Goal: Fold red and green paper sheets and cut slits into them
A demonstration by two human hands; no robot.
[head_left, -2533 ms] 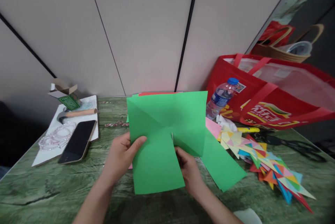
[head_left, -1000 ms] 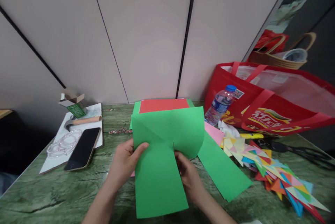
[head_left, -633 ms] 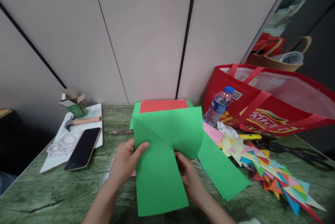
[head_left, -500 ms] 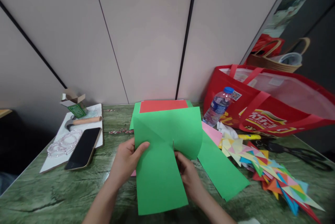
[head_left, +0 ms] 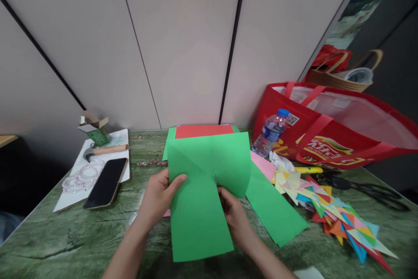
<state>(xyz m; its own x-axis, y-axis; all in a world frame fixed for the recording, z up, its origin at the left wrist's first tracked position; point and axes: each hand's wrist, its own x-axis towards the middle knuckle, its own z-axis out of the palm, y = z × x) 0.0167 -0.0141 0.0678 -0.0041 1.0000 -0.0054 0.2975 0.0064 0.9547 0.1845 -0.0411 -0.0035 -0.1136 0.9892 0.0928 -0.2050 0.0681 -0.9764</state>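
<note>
Lower than in the earliest frame, one slit green sheet (head_left: 200, 213) is held above the worktop (head_left: 94, 235), its left edge pinched by the left hand (head_left: 160, 195); the right hand's (head_left: 234, 216) grip, partly hidden at the slit, cannot be told. One bottle (head_left: 271, 134) stands before one open red bag (head_left: 354, 134), contents unclear; one basket (head_left: 346, 83) holds a clear container (head_left: 362, 75).

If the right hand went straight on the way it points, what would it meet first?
Most likely the green sheet, ahead of the right hand; part of it is hidden by the sheet, so depth is unclear.
</note>
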